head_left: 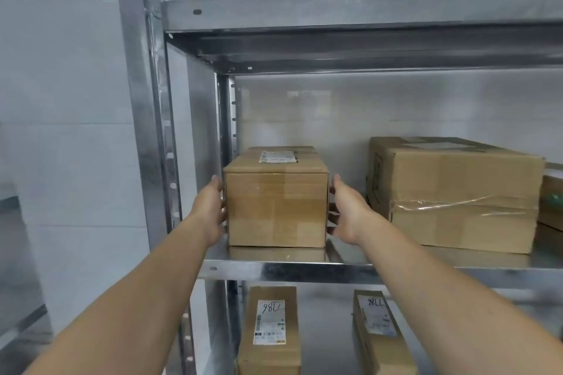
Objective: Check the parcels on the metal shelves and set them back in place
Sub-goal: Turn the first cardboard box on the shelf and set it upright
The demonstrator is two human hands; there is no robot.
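Grey metal middle shelf [292, 271]: small brown cardboard box [275, 210] left, large taped cardboard box [454, 195] right, apart | lower shelf [326, 329]: narrow labelled carton [269, 332] left, second narrow carton [380, 335] right

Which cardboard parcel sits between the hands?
The small box at the left end of the shelf: left hand and right hand flank its sides. The larger taped box beside it is untouched.

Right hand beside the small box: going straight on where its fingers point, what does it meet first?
Likely the rear wall: the right hand points along the right side of the small box, into the gap beside the big box. Depth unclear.
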